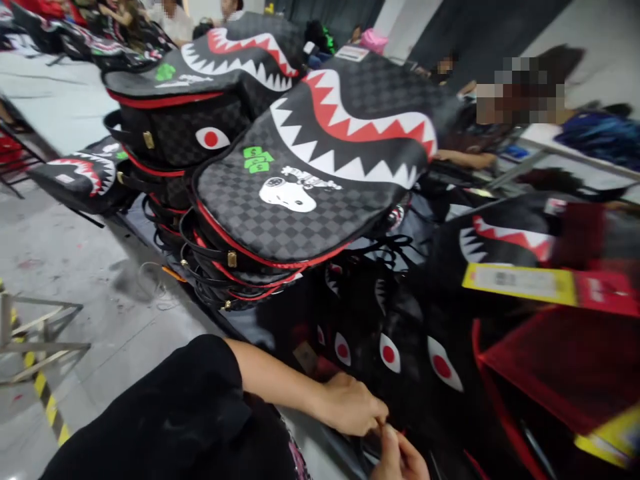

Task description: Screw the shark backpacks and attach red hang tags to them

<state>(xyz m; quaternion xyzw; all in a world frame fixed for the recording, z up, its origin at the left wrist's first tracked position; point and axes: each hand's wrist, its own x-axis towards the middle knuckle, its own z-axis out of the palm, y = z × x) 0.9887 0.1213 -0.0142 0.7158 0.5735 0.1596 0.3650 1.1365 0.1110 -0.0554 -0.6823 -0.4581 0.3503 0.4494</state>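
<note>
My left hand [350, 403] reaches in from the lower left, fingers pinched together against a black backpack piece [400, 360] with red-and-white eye patches. Just below it, at the bottom edge, my right hand [400, 457] shows only partly, fingers curled toward the same spot. Whatever they pinch is too small and dark to name. A tall stack of checkered shark-mouth backpack panels [310, 193] rises just behind the hands.
A second stack of shark-mouth panels [200, 87] stands further back left, and another piece [80, 177] lies beside it. A red-lined open bag [560, 373] with a yellow tag [520, 283] is at right. Other people sit at the back. Grey floor and a metal frame [45, 333] are on the left.
</note>
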